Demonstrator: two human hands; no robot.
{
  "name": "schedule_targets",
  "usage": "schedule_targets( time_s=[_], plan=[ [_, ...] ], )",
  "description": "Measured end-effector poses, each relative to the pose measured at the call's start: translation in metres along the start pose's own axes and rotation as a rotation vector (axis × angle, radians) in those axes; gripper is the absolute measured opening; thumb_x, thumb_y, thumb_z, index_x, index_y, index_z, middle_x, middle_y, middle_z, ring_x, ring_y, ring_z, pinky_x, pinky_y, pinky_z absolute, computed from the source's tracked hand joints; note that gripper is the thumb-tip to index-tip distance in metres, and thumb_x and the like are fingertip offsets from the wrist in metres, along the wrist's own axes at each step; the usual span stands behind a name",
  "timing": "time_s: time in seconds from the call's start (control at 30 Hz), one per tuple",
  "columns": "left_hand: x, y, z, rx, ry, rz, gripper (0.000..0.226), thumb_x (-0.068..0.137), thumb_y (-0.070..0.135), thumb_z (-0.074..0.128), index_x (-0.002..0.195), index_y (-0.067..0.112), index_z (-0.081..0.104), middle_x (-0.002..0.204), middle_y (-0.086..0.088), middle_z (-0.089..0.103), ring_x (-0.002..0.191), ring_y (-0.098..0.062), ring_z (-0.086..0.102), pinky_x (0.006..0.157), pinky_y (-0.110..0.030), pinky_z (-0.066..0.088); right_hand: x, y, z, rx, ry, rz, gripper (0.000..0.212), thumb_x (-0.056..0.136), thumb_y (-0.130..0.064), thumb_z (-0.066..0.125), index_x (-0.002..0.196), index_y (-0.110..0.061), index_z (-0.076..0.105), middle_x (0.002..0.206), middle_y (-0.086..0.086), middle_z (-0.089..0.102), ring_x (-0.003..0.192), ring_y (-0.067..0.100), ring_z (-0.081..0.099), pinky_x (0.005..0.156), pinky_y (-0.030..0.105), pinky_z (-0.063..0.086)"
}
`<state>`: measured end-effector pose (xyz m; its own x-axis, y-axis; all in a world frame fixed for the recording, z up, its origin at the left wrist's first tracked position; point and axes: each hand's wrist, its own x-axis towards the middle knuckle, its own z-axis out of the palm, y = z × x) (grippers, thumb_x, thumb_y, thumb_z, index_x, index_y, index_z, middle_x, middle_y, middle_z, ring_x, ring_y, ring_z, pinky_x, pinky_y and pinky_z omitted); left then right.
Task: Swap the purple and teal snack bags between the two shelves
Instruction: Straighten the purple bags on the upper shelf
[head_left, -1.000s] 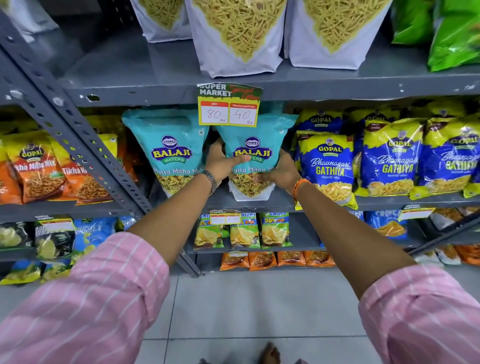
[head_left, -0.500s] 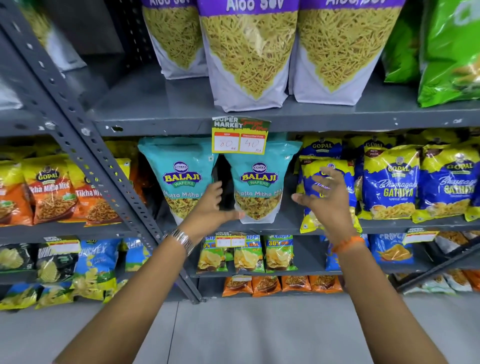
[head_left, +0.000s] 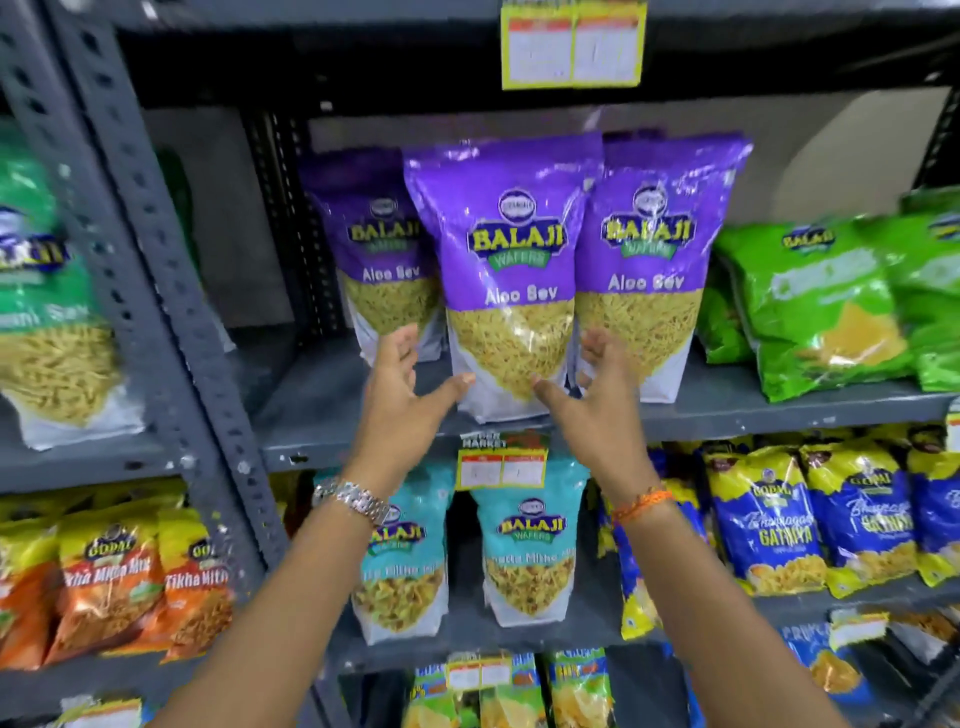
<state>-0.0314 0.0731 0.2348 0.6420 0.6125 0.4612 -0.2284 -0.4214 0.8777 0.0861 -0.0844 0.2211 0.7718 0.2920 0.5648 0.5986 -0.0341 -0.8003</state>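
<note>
Three purple Balaji Aloo Sev bags stand on the upper grey shelf (head_left: 779, 410): a middle one (head_left: 506, 270) in front, one behind to its left (head_left: 384, 260), one to its right (head_left: 654, 260). My left hand (head_left: 402, 389) and right hand (head_left: 587, 389) are open at the two lower sides of the middle purple bag, thumbs at its bottom front, fingers spread. Whether they touch it is unclear. Two teal Balaji bags stand upright on the shelf below, one (head_left: 530, 545) in the middle and one (head_left: 410, 561) partly behind my left forearm.
Green snack bags (head_left: 815, 301) fill the upper shelf's right side. Blue-yellow Gopal Gathiya bags (head_left: 769, 525) sit right of the teal bags, orange Tikha Mitha bags (head_left: 114, 587) at left. A slanted grey upright (head_left: 171, 291) divides the racks. A price tag (head_left: 501, 462) hangs from the upper shelf's edge.
Both hands let go of the right teal bag on the lower shelf and rose to the middle purple bag on the upper shelf. The view tilted upward.
</note>
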Motion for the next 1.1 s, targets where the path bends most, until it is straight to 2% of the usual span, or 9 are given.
schedule_targets(
  time_s=[0.13, 0.37, 0.5, 0.6, 0.7, 0.83, 0.9, 1.03, 1.1],
  plan=[
    [0.021, -0.007, 0.013, 0.020, -0.149, -0.091, 0.101, 0.057, 0.058, 0.088, 0.142, 0.025, 0.043, 0.142, 0.002, 0.062, 0.133, -0.017, 0.058, 0.117, -0.044, 0.044, 0.005, -0.003, 0.012, -0.078, -0.050, -0.028, 0.079, 0.078, -0.036, 0.070, 0.147, -0.012, 0.040, 0.145, 0.010, 0.052, 0.138, 0.027, 0.047, 0.116, 0.050, 0.039],
    [0.025, -0.013, 0.025, 0.032, -0.173, -0.039, 0.066, 0.079, 0.018, 0.086, 0.133, 0.026, 0.048, 0.137, 0.004, 0.065, 0.124, -0.010, 0.062, 0.108, -0.033, 0.049, 0.012, 0.004, 0.012, -0.033, -0.053, -0.011, 0.058, 0.086, -0.032, 0.065, 0.139, -0.020, 0.047, 0.129, 0.004, 0.066, 0.122, 0.023, 0.063, 0.105, 0.051, 0.050],
    [0.024, -0.009, 0.018, 0.046, -0.173, -0.041, 0.065, 0.082, 0.019, 0.084, 0.137, 0.021, 0.051, 0.135, 0.007, 0.065, 0.124, -0.009, 0.061, 0.106, -0.029, 0.047, 0.014, 0.000, 0.011, -0.052, -0.066, -0.010, 0.038, 0.086, -0.027, 0.073, 0.120, -0.035, 0.056, 0.116, -0.001, 0.073, 0.108, 0.021, 0.069, 0.094, 0.051, 0.057],
    [0.025, -0.006, 0.003, 0.060, -0.177, -0.057, 0.057, 0.085, 0.022, 0.081, 0.133, 0.023, 0.051, 0.131, 0.015, 0.064, 0.123, -0.003, 0.059, 0.101, -0.021, 0.046, 0.017, -0.005, 0.021, -0.044, -0.074, -0.035, 0.039, 0.081, -0.039, 0.074, 0.117, -0.036, 0.059, 0.109, -0.004, 0.074, 0.100, 0.019, 0.071, 0.089, 0.050, 0.058],
    [0.027, -0.004, -0.019, 0.055, -0.161, -0.061, 0.066, 0.084, 0.026, 0.082, 0.142, 0.023, 0.049, 0.142, 0.008, 0.063, 0.135, -0.013, 0.057, 0.116, -0.038, 0.043, 0.019, -0.012, 0.040, -0.020, -0.087, -0.022, 0.053, 0.079, -0.038, 0.080, 0.124, -0.022, 0.059, 0.101, -0.002, 0.070, 0.091, 0.018, 0.067, 0.085, 0.050, 0.059],
    [0.029, -0.005, -0.050, 0.032, -0.133, -0.118, 0.063, 0.082, 0.018, 0.079, 0.139, 0.019, 0.053, 0.141, 0.000, 0.066, 0.134, -0.021, 0.060, 0.118, -0.048, 0.044, 0.017, -0.028, 0.065, 0.001, -0.138, -0.013, 0.052, 0.079, -0.024, 0.084, 0.126, -0.015, 0.063, 0.106, 0.002, 0.078, 0.098, 0.020, 0.073, 0.087, 0.044, 0.061],
    [0.030, -0.004, -0.060, -0.002, -0.137, -0.160, 0.048, 0.089, 0.005, 0.074, 0.132, 0.018, 0.055, 0.139, -0.005, 0.066, 0.131, -0.022, 0.062, 0.114, -0.043, 0.048, 0.015, -0.034, 0.074, 0.001, -0.167, -0.006, 0.046, 0.081, -0.021, 0.083, 0.123, -0.016, 0.065, 0.103, 0.004, 0.079, 0.097, 0.022, 0.075, 0.085, 0.041, 0.062],
    [0.029, -0.008, -0.074, -0.009, -0.112, -0.200, 0.046, 0.093, -0.009, 0.062, 0.134, 0.010, 0.054, 0.137, -0.011, 0.066, 0.107, -0.011, 0.066, 0.082, -0.011, 0.057, 0.008, -0.039, 0.088, 0.001, -0.215, -0.001, 0.037, 0.084, -0.016, 0.080, 0.117, -0.015, 0.066, 0.095, 0.002, 0.076, 0.089, 0.022, 0.074, 0.074, 0.028, 0.055],
    [0.027, -0.011, -0.078, 0.006, -0.100, -0.214, 0.050, 0.094, -0.009, 0.062, 0.140, 0.005, 0.051, 0.139, -0.012, 0.064, 0.113, -0.017, 0.065, 0.086, -0.012, 0.057, 0.006, -0.041, 0.091, -0.003, -0.227, 0.001, 0.034, 0.085, -0.013, 0.077, 0.117, -0.015, 0.065, 0.096, 0.002, 0.073, 0.088, 0.023, 0.072, 0.075, 0.029, 0.053]
  ],
)
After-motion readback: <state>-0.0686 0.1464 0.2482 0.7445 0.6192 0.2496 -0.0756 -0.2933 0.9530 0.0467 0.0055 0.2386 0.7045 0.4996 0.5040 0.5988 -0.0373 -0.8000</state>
